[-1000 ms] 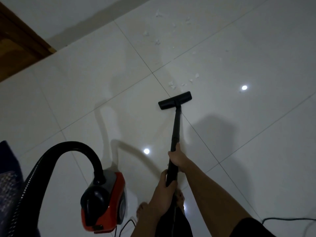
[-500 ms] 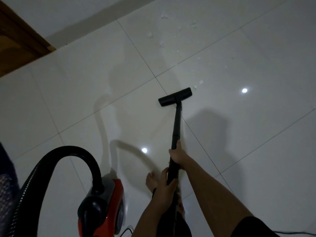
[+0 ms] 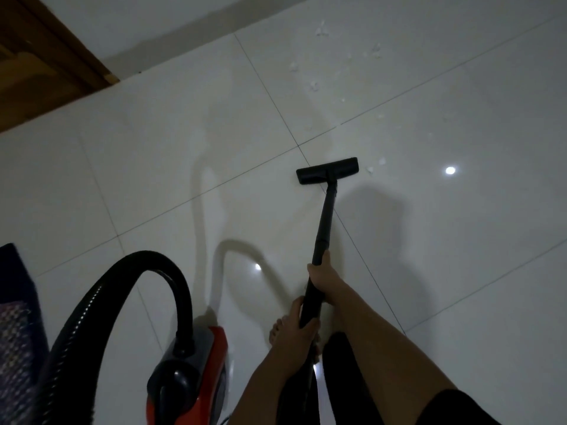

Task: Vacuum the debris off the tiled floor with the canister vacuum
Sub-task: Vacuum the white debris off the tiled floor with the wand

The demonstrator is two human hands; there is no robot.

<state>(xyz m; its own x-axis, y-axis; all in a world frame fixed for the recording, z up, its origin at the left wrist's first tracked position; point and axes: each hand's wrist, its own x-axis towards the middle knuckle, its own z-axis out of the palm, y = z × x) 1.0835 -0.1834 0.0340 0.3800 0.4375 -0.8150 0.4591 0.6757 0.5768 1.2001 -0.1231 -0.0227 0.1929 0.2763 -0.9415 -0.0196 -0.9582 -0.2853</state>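
A black vacuum wand [image 3: 324,222] runs from my hands to a flat black floor nozzle [image 3: 327,170] resting on the glossy white tiled floor [image 3: 153,167]. My right hand [image 3: 321,279] grips the wand higher up; my left hand [image 3: 296,325] grips it lower, near my body. Two white scraps [image 3: 376,166] lie just right of the nozzle. Several more bits of white debris [image 3: 316,84] are scattered farther away near the wall. The red and black canister [image 3: 196,372] sits at my lower left, its black hose [image 3: 147,271] arching up.
A brown wooden door frame [image 3: 46,50] stands at the upper left by the white wall [image 3: 184,19]. A dark patterned mat [image 3: 15,317] lies at the left edge. My bare foot [image 3: 277,329] is just behind my left hand.
The nozzle has slid forward over the scraps that lay in front of it; only two remain beside its right end. I have stepped forward, and the canister sits lower in view.
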